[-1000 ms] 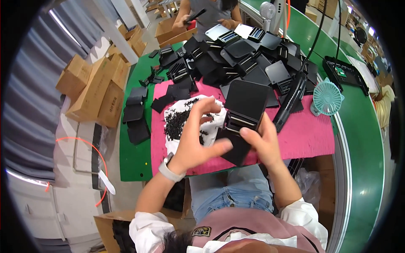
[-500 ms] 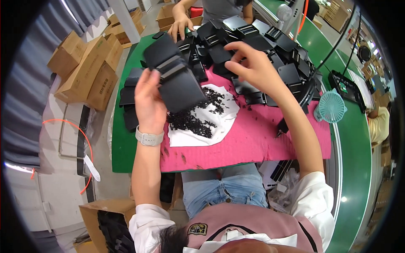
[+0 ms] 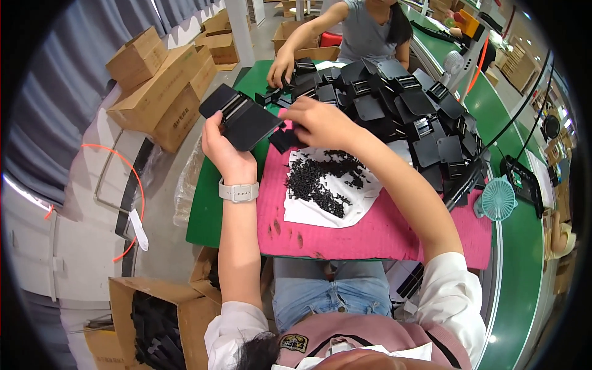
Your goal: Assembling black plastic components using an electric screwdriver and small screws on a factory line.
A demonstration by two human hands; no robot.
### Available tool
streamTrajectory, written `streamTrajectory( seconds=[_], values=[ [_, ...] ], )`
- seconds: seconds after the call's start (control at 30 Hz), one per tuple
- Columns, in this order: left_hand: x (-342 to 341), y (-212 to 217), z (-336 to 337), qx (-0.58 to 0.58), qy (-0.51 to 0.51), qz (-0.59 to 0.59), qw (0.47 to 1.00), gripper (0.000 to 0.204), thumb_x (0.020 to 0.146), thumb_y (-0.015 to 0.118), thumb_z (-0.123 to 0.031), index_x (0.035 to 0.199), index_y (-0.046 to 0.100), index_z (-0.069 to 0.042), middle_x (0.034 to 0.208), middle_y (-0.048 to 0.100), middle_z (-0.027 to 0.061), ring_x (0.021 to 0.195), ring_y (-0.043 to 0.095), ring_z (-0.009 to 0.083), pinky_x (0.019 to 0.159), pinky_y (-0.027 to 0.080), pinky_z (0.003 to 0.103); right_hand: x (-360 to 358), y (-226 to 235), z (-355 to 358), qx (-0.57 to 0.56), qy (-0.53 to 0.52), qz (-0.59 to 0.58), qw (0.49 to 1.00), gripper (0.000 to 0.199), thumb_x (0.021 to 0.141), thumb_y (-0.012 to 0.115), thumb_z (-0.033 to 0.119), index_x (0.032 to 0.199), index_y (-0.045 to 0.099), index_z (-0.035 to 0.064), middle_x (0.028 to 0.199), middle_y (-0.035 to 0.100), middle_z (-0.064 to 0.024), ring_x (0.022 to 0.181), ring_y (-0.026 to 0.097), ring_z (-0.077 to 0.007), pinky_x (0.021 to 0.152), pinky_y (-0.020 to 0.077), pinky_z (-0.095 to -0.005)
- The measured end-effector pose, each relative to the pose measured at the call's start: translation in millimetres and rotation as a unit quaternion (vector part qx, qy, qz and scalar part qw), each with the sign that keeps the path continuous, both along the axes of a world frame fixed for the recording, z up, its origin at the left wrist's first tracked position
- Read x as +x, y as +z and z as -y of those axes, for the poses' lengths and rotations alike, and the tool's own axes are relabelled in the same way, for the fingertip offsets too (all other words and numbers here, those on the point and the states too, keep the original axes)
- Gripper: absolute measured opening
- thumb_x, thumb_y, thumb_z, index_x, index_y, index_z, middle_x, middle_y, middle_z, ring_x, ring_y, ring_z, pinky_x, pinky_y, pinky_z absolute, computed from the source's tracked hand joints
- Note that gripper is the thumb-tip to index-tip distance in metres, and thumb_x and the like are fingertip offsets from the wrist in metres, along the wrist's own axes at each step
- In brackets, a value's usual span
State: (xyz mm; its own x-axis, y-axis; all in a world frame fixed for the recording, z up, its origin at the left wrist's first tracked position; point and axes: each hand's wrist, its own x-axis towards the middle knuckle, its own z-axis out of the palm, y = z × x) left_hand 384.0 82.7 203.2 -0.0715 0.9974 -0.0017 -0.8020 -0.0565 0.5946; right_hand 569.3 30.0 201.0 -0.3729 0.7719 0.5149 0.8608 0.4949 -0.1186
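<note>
Left hand [image 3: 223, 148] is clamped on the lower edge of a flat black plastic panel [image 3: 242, 118], held up off the left side of the pink mat [image 3: 370, 237]. Right hand [image 3: 317, 122] is closed in a pinch on a small black piece [image 3: 285, 139] just beside that panel, above the white sheet [image 3: 320, 213] of small black screws [image 3: 320, 179]. Panel looks light, rigid and smooth, so best gripped by its edges with the thumb across the face, clear of the ribbed centre strip.

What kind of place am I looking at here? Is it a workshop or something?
Most likely a factory assembly line. A big heap of identical black plastic parts covers the green workbench, small black screws lie on white paper, cardboard cartons are stacked alongside, and another person works at the same bench.
</note>
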Motion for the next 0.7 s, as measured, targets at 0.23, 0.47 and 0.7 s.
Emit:
streamTrajectory(
  seconds=[0.23, 0.47, 0.7],
  values=[
    [1.6, -7.7, -7.8, 0.039, 0.026, -0.023, 0.999, 0.009, 0.082, 0.058, -0.014, 0.084, 0.057, -0.005, 0.084, 0.060, 0.0039, 0.077, 0.061, 0.0162, 0.069, 0.052, 0.029, -29.3, -21.3, -12.5, -0.095, -0.057, 0.084, 0.990, 0.043, 0.069, 0.074, 0.025, 0.103, 0.063, 0.0016, 0.097, 0.062, -0.0163, 0.097, 0.058, -0.0322, 0.086, 0.0483, -0.0390],
    [16.0, -16.1, -1.9, 0.037, -0.074, -0.036, 0.996, 0.018, 0.084, 0.057, -0.016, 0.096, 0.061, -0.003, 0.091, 0.066, 0.0065, 0.082, 0.065, 0.0180, 0.073, 0.054, 0.031, -0.3, -5.2, 10.3, 0.010, -0.046, -0.134, 0.990, 0.022, 0.076, 0.066, 0.017, 0.090, 0.068, 0.0004, 0.092, 0.064, -0.0167, 0.084, 0.063, -0.0329, 0.075, 0.0510, -0.0407],
    [38.4, -9.6, 41.2, 0.131, -0.319, -0.134, 0.929, 0.017, 0.085, 0.058, -0.013, 0.097, 0.061, -0.002, 0.084, 0.058, -0.0023, 0.073, 0.050, 0.0051, 0.067, 0.040, 0.020, 60.1, 44.0, 102.9, -0.121, -0.085, -0.496, 0.856, 0.028, 0.096, 0.049, 0.022, 0.098, 0.063, -0.0019, 0.081, 0.054, -0.0026, 0.065, 0.050, -0.0086, 0.060, 0.0420, -0.0228]
  ],
)
